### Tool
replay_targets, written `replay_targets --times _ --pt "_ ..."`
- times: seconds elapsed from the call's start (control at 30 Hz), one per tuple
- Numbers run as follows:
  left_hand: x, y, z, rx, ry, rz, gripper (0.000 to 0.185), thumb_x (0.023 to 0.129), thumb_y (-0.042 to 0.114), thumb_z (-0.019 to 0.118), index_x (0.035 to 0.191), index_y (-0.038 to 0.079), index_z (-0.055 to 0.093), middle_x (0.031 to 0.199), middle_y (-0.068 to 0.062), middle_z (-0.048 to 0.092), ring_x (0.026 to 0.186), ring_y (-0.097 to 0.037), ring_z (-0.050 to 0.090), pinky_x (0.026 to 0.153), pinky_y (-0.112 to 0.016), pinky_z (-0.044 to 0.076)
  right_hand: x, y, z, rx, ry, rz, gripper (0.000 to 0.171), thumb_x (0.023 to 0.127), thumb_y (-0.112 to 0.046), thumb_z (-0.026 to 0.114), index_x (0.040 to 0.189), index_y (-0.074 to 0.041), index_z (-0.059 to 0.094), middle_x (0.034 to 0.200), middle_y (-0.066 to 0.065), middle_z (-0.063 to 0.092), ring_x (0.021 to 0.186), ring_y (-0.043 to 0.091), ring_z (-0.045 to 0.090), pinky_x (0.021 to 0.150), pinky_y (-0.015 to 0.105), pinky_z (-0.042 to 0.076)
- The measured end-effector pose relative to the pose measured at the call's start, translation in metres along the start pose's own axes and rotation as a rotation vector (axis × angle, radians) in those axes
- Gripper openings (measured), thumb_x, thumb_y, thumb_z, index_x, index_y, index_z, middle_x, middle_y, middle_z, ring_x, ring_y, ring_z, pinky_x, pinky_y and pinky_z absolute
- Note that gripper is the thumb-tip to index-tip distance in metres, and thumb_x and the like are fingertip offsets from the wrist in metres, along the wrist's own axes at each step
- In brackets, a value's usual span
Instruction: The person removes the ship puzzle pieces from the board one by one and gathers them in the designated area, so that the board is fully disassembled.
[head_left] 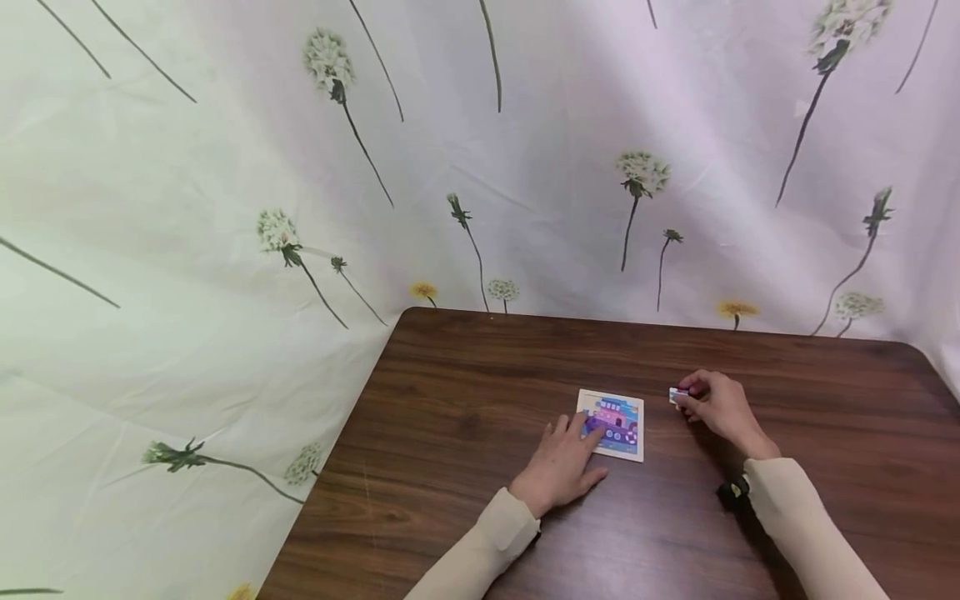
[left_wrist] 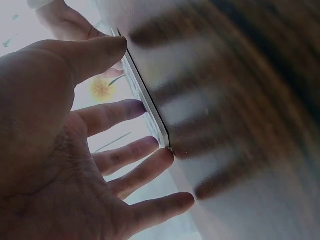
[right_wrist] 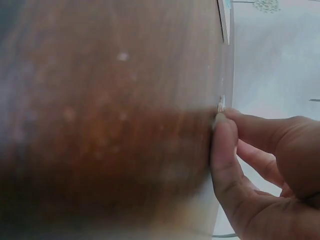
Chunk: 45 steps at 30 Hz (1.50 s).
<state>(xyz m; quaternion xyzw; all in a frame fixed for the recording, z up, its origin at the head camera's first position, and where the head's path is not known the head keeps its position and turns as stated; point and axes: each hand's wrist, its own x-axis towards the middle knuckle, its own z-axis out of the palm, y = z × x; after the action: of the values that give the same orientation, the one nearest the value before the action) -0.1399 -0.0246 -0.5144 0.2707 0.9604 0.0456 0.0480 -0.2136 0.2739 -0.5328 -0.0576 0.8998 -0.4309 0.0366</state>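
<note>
Head view: square cardboard picture puzzle, pink-and-purple boat scene (head_left: pixel 611 424), lies flat on dark wooden table (head_left: pixel 465 392), nearly filled. Left hand (head_left: pixel 564 463), fingers spread, presses its left edge. Right hand (head_left: pixel 718 406), just right of puzzle, pinches one small loose puzzle piece (head_left: pixel 677 396), not yet placed.

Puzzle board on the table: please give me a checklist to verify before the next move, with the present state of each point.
1. Puzzle board lies flat on the table: ok.
2. Left hand steadies the board, straight fingers resting on its near-left corner: ok.
3. Right hand pinches the small piece at its fingertips: ok.
4. Piece lies apart from the board, to its right: ok.
5. Which gap in the board fits the piece: cannot tell, picture too small.
6. Piece already lifted off the table: cannot tell.
</note>
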Motion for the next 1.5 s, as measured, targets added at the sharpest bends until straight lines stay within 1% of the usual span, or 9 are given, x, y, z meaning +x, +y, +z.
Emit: replay_targets --times 0.17,0.27,0.33,0.43,0.63,0.97,1.2,1.37,1.5 --pt "0.0 0.002 -0.001 0.008 -0.015 0.0 0.061 0.101 0.052 0.064 0.154 0.024 0.051 0.156 -0.008 0.048 0.136 -0.026 0.052 0.113 -0.053 0.049 0.001 -0.004 -0.007 -0.06 0.041 -0.057 0.022 0.1 -0.013 0.071 0.113 0.004 0.067 0.099 0.021 0.068 0.073 0.012 0.069 0.059 0.024 0.057" --pt "0.0 0.002 -0.003 0.0 -0.017 -0.013 0.06 0.101 0.051 0.064 0.154 0.025 0.052 0.156 -0.008 0.048 0.135 -0.027 0.051 0.11 -0.058 0.049 0.003 -0.011 -0.008 -0.115 0.091 -0.121 0.019 0.1 -0.017 0.071 0.108 0.0 0.071 0.092 0.015 0.071 0.071 0.006 0.063 0.059 0.022 0.05" --pt "0.001 0.001 -0.005 -0.014 -0.022 -0.022 0.059 0.101 0.051 0.064 0.153 0.026 0.052 0.157 -0.008 0.047 0.136 -0.027 0.05 0.109 -0.062 0.049 0.004 -0.017 -0.007 -0.134 0.113 -0.154 0.016 0.1 -0.018 0.07 0.105 -0.003 0.072 0.09 0.012 0.073 0.071 0.005 0.06 0.06 0.022 0.046" --pt "0.002 -0.001 -0.006 -0.037 -0.024 -0.026 0.058 0.101 0.05 0.064 0.153 0.027 0.052 0.158 -0.008 0.046 0.138 -0.028 0.049 0.109 -0.065 0.047 0.007 -0.025 -0.002 -0.138 0.124 -0.183 0.012 0.1 -0.015 0.07 0.104 -0.004 0.073 0.09 0.011 0.075 0.073 0.008 0.063 0.062 0.021 0.047" --pt "0.005 -0.004 -0.007 -0.04 0.022 -0.003 0.055 0.1 0.048 0.066 0.148 0.023 0.058 0.15 -0.01 0.052 0.132 -0.028 0.052 0.108 -0.06 0.05 0.013 -0.036 0.016 -0.139 0.076 -0.226 0.009 0.099 -0.011 0.07 0.105 -0.005 0.074 0.094 0.011 0.076 0.084 0.021 0.071 0.069 0.024 0.054" --pt "0.008 -0.005 -0.004 -0.047 0.016 0.003 0.053 0.1 0.048 0.066 0.147 0.023 0.058 0.145 -0.008 0.052 0.126 -0.026 0.053 0.108 -0.056 0.051 0.019 -0.045 0.045 -0.114 -0.058 -0.287 0.013 0.093 -0.005 0.076 0.106 -0.002 0.076 0.097 0.011 0.076 0.084 0.017 0.07 0.072 0.026 0.056" --pt "0.011 -0.006 -0.004 -0.019 0.038 0.029 0.054 0.099 0.049 0.068 0.145 0.022 0.06 0.14 -0.008 0.054 0.119 -0.023 0.053 0.105 -0.047 0.052 0.023 -0.043 0.053 -0.117 -0.129 -0.258 0.02 0.091 -0.011 0.081 0.109 -0.002 0.077 0.102 0.011 0.074 0.086 0.016 0.069 0.073 0.027 0.056" --pt "0.013 -0.008 -0.003 -0.011 0.031 0.031 0.054 0.099 0.05 0.068 0.144 0.022 0.06 0.14 -0.007 0.054 0.117 -0.02 0.052 0.103 -0.036 0.052 0.024 -0.044 0.056 -0.131 -0.143 -0.248 0.024 0.088 -0.017 0.084 0.108 -0.005 0.078 0.102 0.01 0.071 0.084 0.014 0.065 0.072 0.026 0.053" --pt "0.015 -0.009 0.0 -0.011 0.039 0.041 0.054 0.099 0.05 0.067 0.145 0.022 0.06 0.14 -0.006 0.053 0.117 -0.019 0.052 0.102 -0.033 0.053 0.024 -0.045 0.057 -0.137 -0.128 -0.249 0.024 0.087 -0.018 0.086 0.106 -0.005 0.078 0.099 0.01 0.069 0.083 0.014 0.065 0.07 0.026 0.052"
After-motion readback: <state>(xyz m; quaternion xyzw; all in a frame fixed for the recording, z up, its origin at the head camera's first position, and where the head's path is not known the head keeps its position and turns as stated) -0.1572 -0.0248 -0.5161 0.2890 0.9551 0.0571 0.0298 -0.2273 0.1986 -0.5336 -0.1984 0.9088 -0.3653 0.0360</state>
